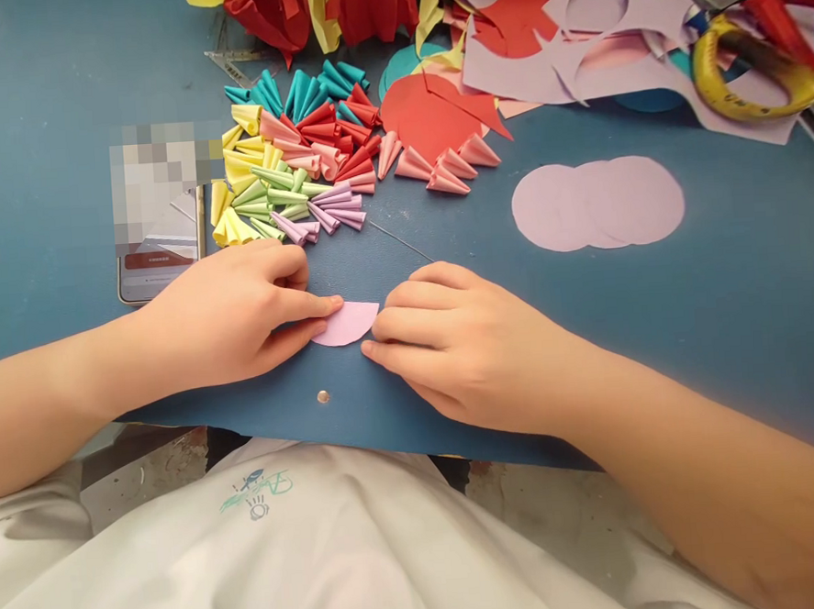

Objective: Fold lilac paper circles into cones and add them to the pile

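A pale pink half-circle of paper [350,324], straight edge away from me, lies low over the blue tabletop between my hands. My left hand [245,301] pinches its left end between thumb and index finger, the other fingers curled under. At the right corner, my right hand [461,342] has its fingers bent and closed against the paper; its grip there is partly hidden. Beyond my hands sits a pile of small rolled paper cones [295,178] in teal, yellow, red, pink, green and lilac. Overlapping lilac paper circles [598,203] lie farther right.
A phone [160,269] rests at the left, partly pixelated. Red paper pieces [429,115], lilac offcuts [520,63] and yellow-handled scissors [757,104] with red-handled ones [793,24] fill the far right. A thin needle-like rod [399,240] and a small round metal disc [323,397] lie close by.
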Available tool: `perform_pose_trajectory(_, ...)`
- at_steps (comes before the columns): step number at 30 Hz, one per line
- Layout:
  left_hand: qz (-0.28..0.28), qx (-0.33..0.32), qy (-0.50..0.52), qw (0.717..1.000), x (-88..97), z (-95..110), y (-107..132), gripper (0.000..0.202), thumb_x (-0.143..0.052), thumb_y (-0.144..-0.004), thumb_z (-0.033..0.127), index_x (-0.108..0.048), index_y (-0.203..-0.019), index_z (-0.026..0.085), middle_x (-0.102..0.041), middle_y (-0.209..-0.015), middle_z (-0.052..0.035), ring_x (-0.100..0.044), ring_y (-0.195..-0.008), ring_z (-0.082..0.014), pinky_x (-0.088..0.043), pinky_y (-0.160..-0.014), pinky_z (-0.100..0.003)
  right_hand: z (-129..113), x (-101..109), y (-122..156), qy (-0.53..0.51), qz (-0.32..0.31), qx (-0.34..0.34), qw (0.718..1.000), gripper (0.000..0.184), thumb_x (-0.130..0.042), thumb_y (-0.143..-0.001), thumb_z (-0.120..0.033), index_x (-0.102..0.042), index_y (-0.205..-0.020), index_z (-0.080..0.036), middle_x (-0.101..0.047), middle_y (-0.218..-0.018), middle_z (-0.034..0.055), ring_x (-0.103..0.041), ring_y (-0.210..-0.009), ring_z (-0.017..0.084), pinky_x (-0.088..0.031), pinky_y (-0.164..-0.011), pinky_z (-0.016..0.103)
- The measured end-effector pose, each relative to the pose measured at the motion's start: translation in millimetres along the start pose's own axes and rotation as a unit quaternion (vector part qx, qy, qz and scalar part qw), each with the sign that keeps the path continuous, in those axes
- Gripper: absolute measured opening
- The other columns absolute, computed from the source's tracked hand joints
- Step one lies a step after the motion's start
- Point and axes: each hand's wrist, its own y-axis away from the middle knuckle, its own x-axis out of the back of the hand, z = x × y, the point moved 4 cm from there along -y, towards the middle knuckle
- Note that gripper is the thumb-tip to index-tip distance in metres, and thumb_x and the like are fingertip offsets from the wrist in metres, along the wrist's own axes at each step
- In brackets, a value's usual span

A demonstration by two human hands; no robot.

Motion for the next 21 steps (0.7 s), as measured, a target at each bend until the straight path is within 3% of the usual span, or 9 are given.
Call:
perform_pose_trajectory(4, -0.007, -0.004, 0.036, 0.999, 0.4, -3.8, -2.8, 0.031, -0.06, -0.108, 0.033, -0.083, -0.124, 0.021, -0.065, -0.089, -0.0082, -0.06, -0.076, -0.0222, -0.045, -0.066, -0.035, 14.4, -2.3, 3.9, -0.015, 0.053, -0.051, 0.997, 0.013, -0.063, -0.105, -0.02, -0.075, -0.11, -0.016, -0.078, -0.106, 0.0108, -0.065, -0.094, 0.027, -0.054, -0.079, 0.043)
perform_pose_trajectory(7, -0.03, 0.0, 0.065, 0.997, 0.8, -6.0, -4.2, 0.032, -0.063, -0.108, 0.038, -0.081, -0.126, 0.019, -0.068, -0.093, -0.0095, -0.061, -0.078, -0.0228, -0.046, -0.069, -0.036, 24.8, -7.8, 3.9, -0.028, 0.04, -0.095, 0.994, 0.032, -0.071, -0.105, -0.037, -0.074, -0.124, -0.012, -0.076, -0.115, 0.0171, -0.065, -0.1, 0.031, -0.057, -0.085, 0.048)
perform_pose_trajectory(12, -0.049, -0.013, 0.067, 0.996, -0.2, -5.3, -2.0, 0.049, -0.071, -0.102, 0.056, -0.076, -0.132, 0.018, -0.068, -0.112, -0.0145, -0.065, -0.093, -0.0275, -0.053, -0.079, -0.038, 27.9, -13.2, 2.4, -0.025, 0.033, -0.102, 0.994, 0.022, -0.07, -0.105, -0.035, -0.079, -0.109, -0.014, -0.075, -0.109, 0.0146, -0.064, -0.097, 0.03, -0.055, -0.085, 0.045)
perform_pose_trajectory(17, -0.046, -0.007, 0.053, 0.997, -1.9, -3.2, 0.5, 0.041, -0.067, -0.104, 0.044, -0.073, -0.137, 0.019, -0.07, -0.119, -0.0147, -0.068, -0.101, -0.0288, -0.057, -0.087, -0.04, 26.7, -12.2, 2.0, -0.017, 0.054, -0.104, 0.993, 0.028, -0.061, -0.111, -0.034, -0.079, -0.103, -0.015, -0.076, -0.103, 0.0125, -0.064, -0.093, 0.027, -0.055, -0.082, 0.042)
perform_pose_trajectory(21, -0.018, 0.013, 0.089, 0.996, 3.6, -1.3, -2.4, 0.031, -0.064, -0.108, 0.029, -0.073, -0.135, 0.018, -0.073, -0.12, -0.0112, -0.071, -0.104, -0.0222, -0.059, -0.09, -0.034, 28.2, -7.6, 2.2, -0.055, 0.063, -0.121, 0.989, 0.028, -0.058, -0.112, -0.033, -0.078, -0.101, -0.017, -0.075, -0.102, 0.0116, -0.065, -0.091, 0.024, -0.057, -0.084, 0.041)
